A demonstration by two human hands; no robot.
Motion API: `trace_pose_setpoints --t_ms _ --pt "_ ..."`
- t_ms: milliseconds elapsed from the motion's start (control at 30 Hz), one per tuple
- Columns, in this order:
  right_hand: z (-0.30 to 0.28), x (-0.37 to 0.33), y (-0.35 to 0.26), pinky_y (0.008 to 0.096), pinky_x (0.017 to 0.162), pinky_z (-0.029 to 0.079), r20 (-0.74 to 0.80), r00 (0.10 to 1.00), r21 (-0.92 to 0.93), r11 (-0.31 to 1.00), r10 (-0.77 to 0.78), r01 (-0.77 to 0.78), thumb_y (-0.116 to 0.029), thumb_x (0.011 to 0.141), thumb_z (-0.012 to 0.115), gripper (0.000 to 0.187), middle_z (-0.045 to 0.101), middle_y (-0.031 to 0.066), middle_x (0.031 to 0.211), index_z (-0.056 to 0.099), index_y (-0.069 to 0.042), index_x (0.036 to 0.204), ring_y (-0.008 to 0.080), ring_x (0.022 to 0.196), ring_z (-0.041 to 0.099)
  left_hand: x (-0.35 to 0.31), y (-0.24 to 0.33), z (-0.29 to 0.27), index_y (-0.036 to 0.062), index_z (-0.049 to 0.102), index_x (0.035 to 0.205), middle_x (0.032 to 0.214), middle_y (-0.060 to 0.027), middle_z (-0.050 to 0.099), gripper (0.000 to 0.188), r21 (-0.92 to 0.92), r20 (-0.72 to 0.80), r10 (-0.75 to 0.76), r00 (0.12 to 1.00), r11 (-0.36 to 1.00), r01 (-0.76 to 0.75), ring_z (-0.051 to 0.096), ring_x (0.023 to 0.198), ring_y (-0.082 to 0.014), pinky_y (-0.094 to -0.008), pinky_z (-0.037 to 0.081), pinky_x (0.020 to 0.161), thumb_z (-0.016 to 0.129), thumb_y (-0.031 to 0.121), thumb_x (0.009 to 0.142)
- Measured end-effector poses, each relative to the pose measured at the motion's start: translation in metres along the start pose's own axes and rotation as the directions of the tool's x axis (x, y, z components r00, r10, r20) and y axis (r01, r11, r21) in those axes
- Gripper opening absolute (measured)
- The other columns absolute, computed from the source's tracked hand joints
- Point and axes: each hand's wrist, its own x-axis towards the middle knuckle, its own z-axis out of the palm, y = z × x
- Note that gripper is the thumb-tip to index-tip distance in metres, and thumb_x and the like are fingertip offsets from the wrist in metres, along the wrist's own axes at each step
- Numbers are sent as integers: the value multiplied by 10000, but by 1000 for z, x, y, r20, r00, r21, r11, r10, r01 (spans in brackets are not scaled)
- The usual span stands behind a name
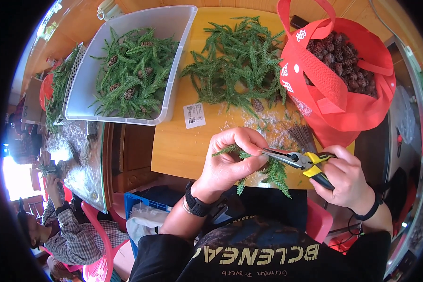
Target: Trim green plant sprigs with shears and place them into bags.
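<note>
My left hand (223, 164) pinches a green artificial pine sprig (276, 176) between thumb and fingers, its needles hanging below the fingertips. In my right hand (347, 182) is a pair of long-nose pliers (298, 160) with yellow and black handles. The plier tips point left and meet the sprig close to my left fingertips; whether the jaws are closed is hard to make out. Both hands are above the near edge of the yellow table (197, 150). Just beyond them lie a bundle of thin dark stems or wires (301, 137) and a loose pine cone (257, 105).
A translucent tub (177, 66) at left holds sprigs with cones. More pine sprigs (239, 61) lie mid-table, near a white label (194, 115). A red bag (357, 120) full of pine cones (338, 54) stands at right. At far left another person (80, 235) works at a glass-topped table.
</note>
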Motion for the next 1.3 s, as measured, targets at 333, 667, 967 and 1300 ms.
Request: trace_pose_setpoints --t_ms 333,667,967,1300 --pt "4 -2 -2 367 631 502 -25 999 -67 997 30 -32 -98 620 712 186 571 114 662 569 -1 688 317 754 596 0 -1 -1 45 568 737 854 -82 614 143 30 -31 -30 999 999 31 561 775 -119 -256 477 684 645 -75 728" --pt "9 0 1 400 733 497 -27 996 205 976 84 -76 -146 645 712 242 594 119 739 600 1 803 367 875 595 1 -1 1 51 570 758 871 -78 612 169 12 -67 20 998 1000 -20 560 819 -123 -261 468 743 646 -95 720" --pt "9 -1 0 406 709 489 -42 993 151 983 107 -99 -143 639 712 252 592 127 723 610 3 818 356 845 590 1 -1 2 44 572 753 875 -68 611 175 79 -64 60 996 995 -54 554 821 -115 -255 457 746 646 -109 711" --pt "11 -1 3 394 696 489 -30 996 136 987 86 -81 -124 648 709 228 582 121 704 605 5 804 352 825 586 1 -1 2 41 573 757 881 -76 617 166 107 -42 71 997 992 -66 566 829 -117 -259 461 752 644 -103 717"
